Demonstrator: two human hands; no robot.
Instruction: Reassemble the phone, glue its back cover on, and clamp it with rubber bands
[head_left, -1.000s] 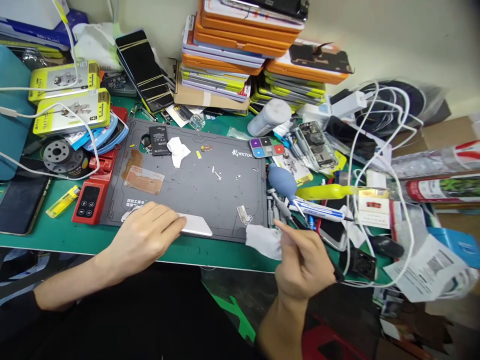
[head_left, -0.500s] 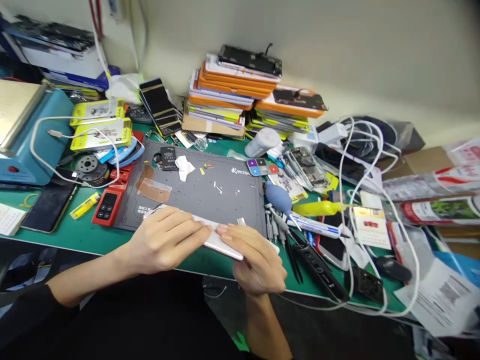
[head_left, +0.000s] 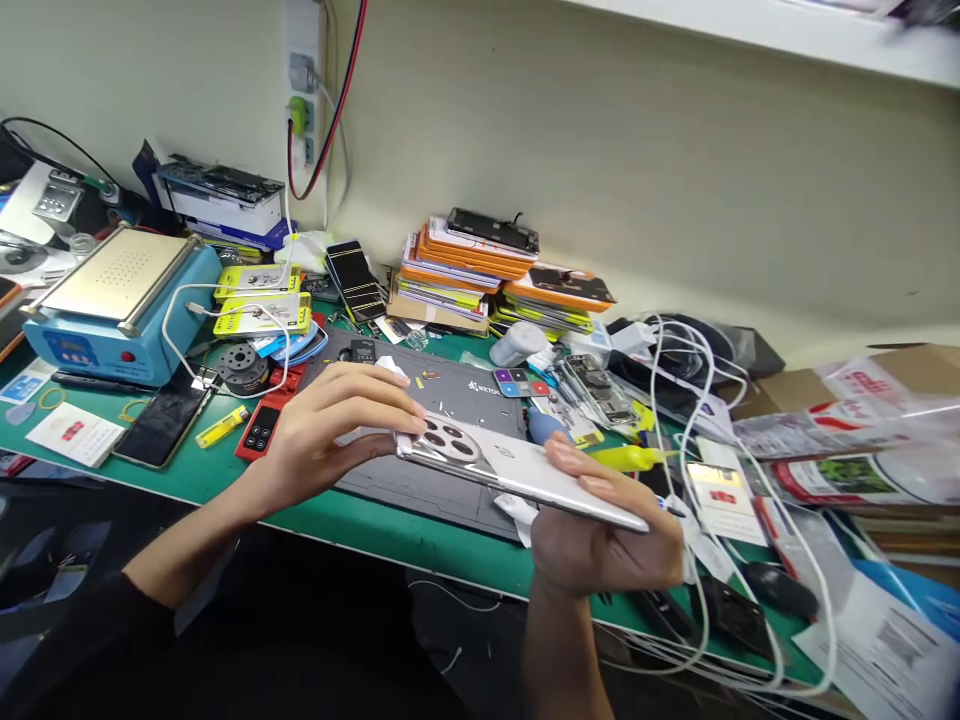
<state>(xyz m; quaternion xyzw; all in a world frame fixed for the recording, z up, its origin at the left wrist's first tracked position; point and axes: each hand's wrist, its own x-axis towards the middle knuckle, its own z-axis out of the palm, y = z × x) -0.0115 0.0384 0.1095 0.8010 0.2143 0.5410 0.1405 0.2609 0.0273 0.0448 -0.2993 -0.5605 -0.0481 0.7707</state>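
Observation:
A white-backed smartphone [head_left: 529, 468] is raised above the work mat, tilted, with its round camera module at the left end and its silver edge toward me. My right hand [head_left: 611, 535] grips the right end, fingers over the back and palm beneath. At the camera end, my left hand [head_left: 334, 425] has its fingertips on the corner and its thumb close to the end edge. Below the phone lies the grey mat [head_left: 450, 505], with a crumpled white wipe [head_left: 517, 512] near its front edge. The phone's screen side is hidden.
A blue machine with a metal plate [head_left: 124, 300] stands at left, near a dark phone [head_left: 166, 420] and a yellow lighter [head_left: 222, 427]. Stacked orange trays [head_left: 472, 255] are at the back. White cables [head_left: 694, 400], an opened phone [head_left: 592, 385] and boxes crowd the right.
The phone has been lifted off the mat and moved right, its camera end now uncovered. My left hand has shifted to that end and my right hand to the other. The view has tilted up.

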